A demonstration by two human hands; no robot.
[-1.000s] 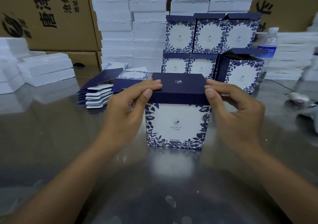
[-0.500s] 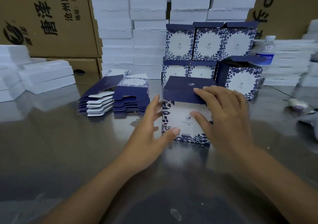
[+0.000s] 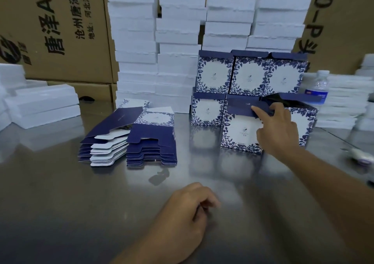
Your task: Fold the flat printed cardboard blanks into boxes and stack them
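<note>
A folded blue-and-white floral box stands on the steel table, right in front of the stacked finished boxes. My right hand reaches out to it, fingers straight, touching its dark blue lid and right side. My left hand rests near the table's front with loosely curled fingers and holds nothing. Two piles of flat printed blanks lie to the left of the boxes. Behind my right hand another box stands with its lid flap up.
Tall stacks of white foam trays rise behind the boxes, with more foam at the left and right. Brown cartons form the back wall. A water bottle stands at the right, and a small blurred object lies near the right edge.
The folded box has moved away from me to the row of finished boxes under my right hand. My left hand let go of it and drew back toward the table's front.
</note>
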